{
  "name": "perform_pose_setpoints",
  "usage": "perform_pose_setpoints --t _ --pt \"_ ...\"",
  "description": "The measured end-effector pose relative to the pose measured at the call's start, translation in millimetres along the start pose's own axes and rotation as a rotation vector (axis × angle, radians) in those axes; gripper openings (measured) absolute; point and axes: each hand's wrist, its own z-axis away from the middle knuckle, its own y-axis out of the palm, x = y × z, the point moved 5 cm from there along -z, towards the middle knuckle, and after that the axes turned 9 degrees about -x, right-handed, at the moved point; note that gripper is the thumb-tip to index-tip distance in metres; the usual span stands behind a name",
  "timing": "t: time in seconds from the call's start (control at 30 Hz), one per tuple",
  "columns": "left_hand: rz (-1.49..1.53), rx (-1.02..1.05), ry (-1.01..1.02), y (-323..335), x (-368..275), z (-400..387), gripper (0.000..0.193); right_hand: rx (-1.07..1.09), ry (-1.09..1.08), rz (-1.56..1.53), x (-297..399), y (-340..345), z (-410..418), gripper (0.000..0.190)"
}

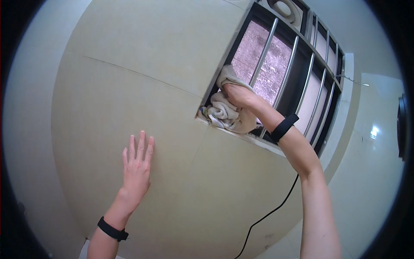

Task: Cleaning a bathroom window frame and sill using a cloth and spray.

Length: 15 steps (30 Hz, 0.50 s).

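Observation:
My right hand presses a whitish cloth into the lower left corner of a barred window. Part of the cloth covers the fingers against the dark side frame; the rest lies bunched below on the sill. The fingers themselves are hidden. To the left, my left hand rests palm-down against the beige tiled wall, with its fingers apart and nothing held. Both forearms wear black bands.
Metal bars run across the window in front of the glass. A round fitting sits in the upper pane. From behind my right forearm a black cable runs down the wall. A hooked rod juts out right of the window.

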Motion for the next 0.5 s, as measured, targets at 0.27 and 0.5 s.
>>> perform_pose_setpoints --t 0.27,0.5 --pt "0.176 0.210 -0.088 -22.9 -7.9 55.4 0.077 0.106 -0.063 0.026 27.3 -7.0 35.3 0.025" --pt "0.084 0.234 -0.179 -71.7 32.3 127.7 0.073 -0.233 0.330 -0.531 -4.9 -34.3 27.0 0.031"
